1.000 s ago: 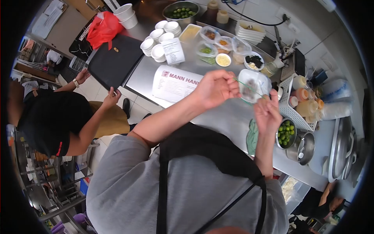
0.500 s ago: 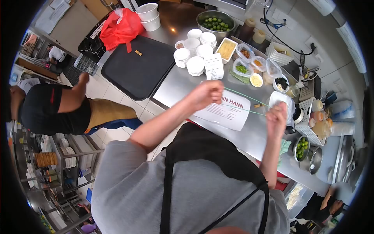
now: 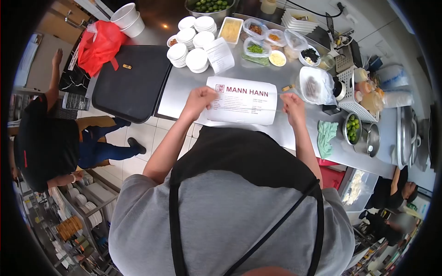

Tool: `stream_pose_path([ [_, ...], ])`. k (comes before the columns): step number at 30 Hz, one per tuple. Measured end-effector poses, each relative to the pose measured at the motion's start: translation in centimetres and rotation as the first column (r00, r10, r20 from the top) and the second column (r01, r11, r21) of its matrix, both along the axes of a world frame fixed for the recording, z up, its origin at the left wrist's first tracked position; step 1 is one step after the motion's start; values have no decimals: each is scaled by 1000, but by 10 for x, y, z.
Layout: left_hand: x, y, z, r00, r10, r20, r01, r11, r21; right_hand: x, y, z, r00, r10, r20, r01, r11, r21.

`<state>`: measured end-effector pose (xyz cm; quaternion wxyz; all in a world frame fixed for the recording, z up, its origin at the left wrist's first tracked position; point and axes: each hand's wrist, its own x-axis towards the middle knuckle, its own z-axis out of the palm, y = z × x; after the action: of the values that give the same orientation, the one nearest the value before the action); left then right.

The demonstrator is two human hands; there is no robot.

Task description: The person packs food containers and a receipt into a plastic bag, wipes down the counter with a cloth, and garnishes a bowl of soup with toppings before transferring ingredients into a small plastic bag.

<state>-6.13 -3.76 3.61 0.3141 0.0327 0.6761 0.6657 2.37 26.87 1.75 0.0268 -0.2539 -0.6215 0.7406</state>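
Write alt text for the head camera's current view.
A left hand and a right hand pinch what looks like a thin band, barely visible, across a white sheet printed MANN HANN, over a metal counter. Stacked white containers stand beyond it, a black tray lies left and a green cloth right.

Steel counter (image 3: 184,88) is crowded. Left end: black tray (image 3: 131,87), near the front edge. Back: steel bowl (image 3: 208,14) of limes, stacked white tubs (image 3: 198,61), printed slip (image 3: 221,56) against them, white dish (image 3: 240,32) of yellow food, then plastic-wrapped portions. Front middle: MANN HANN sheet (image 3: 244,99) — can't tell if it's flat on the steel or on something beneath. Right: plastic-covered container (image 3: 315,85), white basket (image 3: 367,111), green cloth (image 3: 326,138), small lime bowl (image 3: 346,132) — steel pot (image 3: 372,139) just beside it.
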Motion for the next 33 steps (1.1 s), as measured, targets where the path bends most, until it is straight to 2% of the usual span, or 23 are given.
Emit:
stream_pose_path([
  [2, -17, 5, -17, 960, 135, -246, -161, 983, -85, -18, 6, -17, 997, -67, -26, 63, 989, -132],
  [3, -24, 10, -20, 922, 224, -315, -263, 961, -88, -26, 7, -20, 997, -69, -29, 65, 989, -132],
  [4, -32, 12, -26, 921, 224, -319, -263, 961, -86, -35, 8, -24, 997, -82, 9, 82, 982, -171],
  [6, -47, 11, -42, 868, 289, -403, -368, 921, -132, -48, 9, -34, 994, -92, 52, 101, 972, -214],
  [10, -68, 13, -69, 873, 292, -390, -381, 909, -171, -64, 13, -65, 989, -18, 144, 60, 955, -292],
  [12, -73, 11, -81, 925, 379, -19, -379, 921, -93, -60, 15, -81, 984, 7, 180, 52, 945, -322],
  [13, -74, 8, -85, 922, 386, -20, -387, 917, -97, -61, 18, -85, 973, 97, 208, -35, 959, -281],
  [14, -76, 4, -88, 952, 273, 141, -263, 961, -82, -65, 20, -90, 954, 189, 234, -131, 961, -243],
  [15, -76, -1, -92, 943, 154, 296, -147, 988, -45, -63, 17, -75, 892, 311, 327, -305, 950, -71],
  [16, -74, 0, -92, 965, 103, 241, -84, 993, -86, -60, 16, -76, 887, 335, 317, -329, 941, -76],
  [18, -69, 1, -79, 969, 25, 244, -6, 997, -80, -55, 12, -76, 898, 354, 260, -326, 934, -148],
  [19, -66, 2, -68, 970, 47, 237, -27, 996, -86, -53, 4, -71, 892, 375, 252, -346, 926, -151],
  [21, -57, 4, -51, 958, 31, 285, -32, 999, 1, -47, -4, -59, 945, 239, 226, -196, 961, -194],
  [22, -56, 2, -49, 958, 40, 284, -42, 999, 1, -43, -4, -51, 942, 248, 225, -206, 959, -194],
  [24, -54, -2, -49, 940, -31, 339, -20, 989, 147, -39, -1, -40, 919, 365, 148, -299, 891, -340],
  [25, -55, -3, -50, 940, -26, 341, -25, 989, 146, -40, 2, -42, 917, 370, 149, -303, 890, -342],
  [27, -64, -5, -56, 918, -143, 369, 98, 986, 137, -42, 5, -47, 915, 400, 57, -331, 823, -461],
  [28, -67, -4, -70, 918, -139, 370, 94, 986, 137, -44, 2, -43, 913, 403, 58, -334, 822, -461],
  [30, -71, 2, -104, 888, -78, 453, 6, 987, 158, -51, -4, -37, 907, 356, 228, -263, 898, -354],
  [33, -78, 3, -114, 853, -160, 497, 78, 980, 183, -60, -10, -54, 912, 291, 289, -169, 909, -381],
])
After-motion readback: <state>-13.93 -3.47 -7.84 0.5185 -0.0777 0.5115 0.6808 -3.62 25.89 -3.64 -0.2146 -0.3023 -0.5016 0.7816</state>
